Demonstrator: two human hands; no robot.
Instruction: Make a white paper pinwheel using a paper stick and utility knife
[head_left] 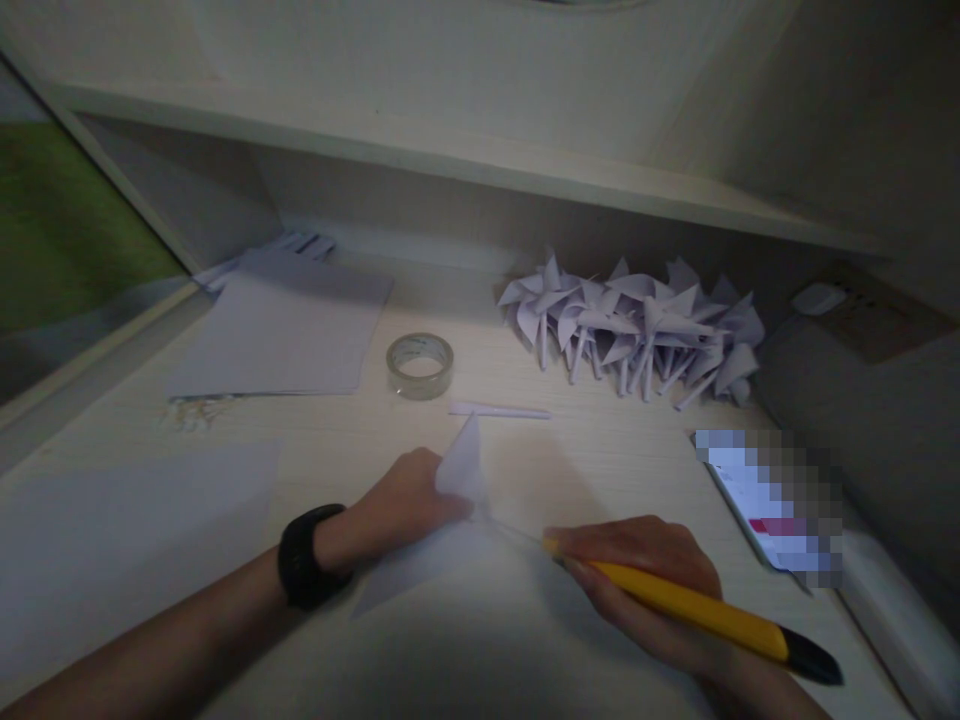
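Between the thumb and fingers of my left hand (pixel 405 500) is a white paper pinwheel (pixel 463 465), partly folded, with one blade standing up and another corner spreading low under the wrist. My right hand (pixel 652 555) is closed round a yellow screwdriver (pixel 697 608) with a black end. Its thin shaft points left and its tip meets the middle of the paper, close to my left fingertips. Whether the tip goes through the paper, I cannot tell. Just beyond the pinwheel lies a thin rolled paper stick (pixel 502 411).
A roll of clear tape (pixel 420 380) lies behind my left hand. Stacked white paper (pixel 285 330) is at back left, a loose sheet (pixel 135 530) at front left. Several finished pinwheels (pixel 637 320) line the back right. A phone (pixel 757 500) lies at right, under a low shelf (pixel 465 165).
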